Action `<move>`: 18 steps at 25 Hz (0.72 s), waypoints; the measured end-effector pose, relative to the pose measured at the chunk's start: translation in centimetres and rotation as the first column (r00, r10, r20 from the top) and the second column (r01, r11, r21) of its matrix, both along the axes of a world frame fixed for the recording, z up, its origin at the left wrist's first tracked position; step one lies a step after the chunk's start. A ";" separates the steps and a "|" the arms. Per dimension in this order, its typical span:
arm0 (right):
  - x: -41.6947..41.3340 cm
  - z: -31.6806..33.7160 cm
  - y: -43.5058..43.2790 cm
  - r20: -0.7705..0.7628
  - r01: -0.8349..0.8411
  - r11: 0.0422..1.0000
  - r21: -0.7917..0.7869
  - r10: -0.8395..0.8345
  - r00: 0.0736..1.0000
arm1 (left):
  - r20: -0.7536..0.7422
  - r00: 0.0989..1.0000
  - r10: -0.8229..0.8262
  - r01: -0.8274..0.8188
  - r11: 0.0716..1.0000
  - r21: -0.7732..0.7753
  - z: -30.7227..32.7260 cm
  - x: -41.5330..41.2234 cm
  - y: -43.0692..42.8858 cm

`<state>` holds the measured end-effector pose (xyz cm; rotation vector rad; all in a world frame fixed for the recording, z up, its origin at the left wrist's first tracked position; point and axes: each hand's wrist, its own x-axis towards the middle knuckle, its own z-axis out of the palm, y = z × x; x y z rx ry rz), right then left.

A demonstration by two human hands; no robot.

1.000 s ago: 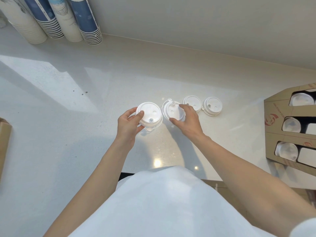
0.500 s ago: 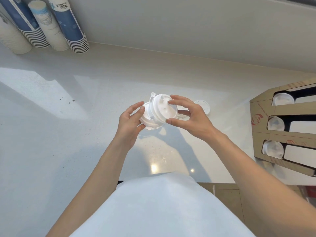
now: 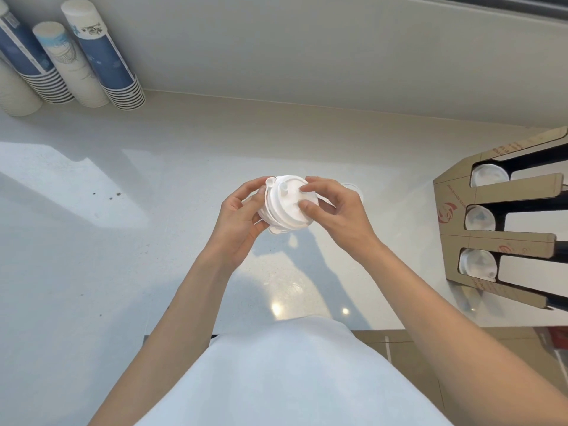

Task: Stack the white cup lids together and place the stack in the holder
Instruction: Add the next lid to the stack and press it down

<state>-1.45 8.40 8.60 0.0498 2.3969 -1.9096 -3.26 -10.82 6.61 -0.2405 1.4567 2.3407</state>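
Observation:
A small stack of white cup lids (image 3: 284, 207) is held tilted above the white counter (image 3: 123, 229), between both hands. My left hand (image 3: 238, 221) cups the stack from the left and below. My right hand (image 3: 333, 212) presses the top lid with thumb and fingers from the right. Behind my right hand, part of another white lid (image 3: 353, 188) lies on the counter, mostly hidden. The cardboard lid holder (image 3: 461, 210) stands at the right edge, with white lids showing in its three round openings.
Stacks of blue-and-white paper cups (image 3: 104, 59) lean against the back wall at the far left. The counter's front edge runs below my arms, with a brown floor (image 3: 408, 364) beyond it at the lower right.
My right hand brought its lid over onto the one in my left hand, and the two now sit pressed together. The holder appears larger and nearer at the right.

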 end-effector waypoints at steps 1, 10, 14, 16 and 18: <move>0.1 -0.2 -0.3 0.004 0.048 0.998 -0.026 -0.048 0.999 | -0.004 1.000 -0.001 0.001 1.000 -0.004 0.1 0.1 0.1; 0.3 -0.1 -0.4 0.094 0.183 0.982 -0.052 -0.177 0.980 | -0.035 0.998 -0.056 0.055 0.998 -0.030 0.5 0.5 0.6; -0.3 0.0 0.2 0.068 0.148 0.989 -0.017 -0.146 0.987 | -0.011 0.998 -0.065 0.065 0.998 -0.028 0.6 0.7 0.9; -0.4 0.2 0.3 0.075 0.117 0.993 -0.009 -0.116 0.990 | 0.000 0.998 -0.067 0.067 0.997 -0.031 0.7 0.7 0.9; -0.4 0.2 0.4 0.075 0.083 0.996 0.009 -0.084 0.994 | 0.008 0.997 -0.076 0.076 0.996 -0.051 0.7 0.7 0.9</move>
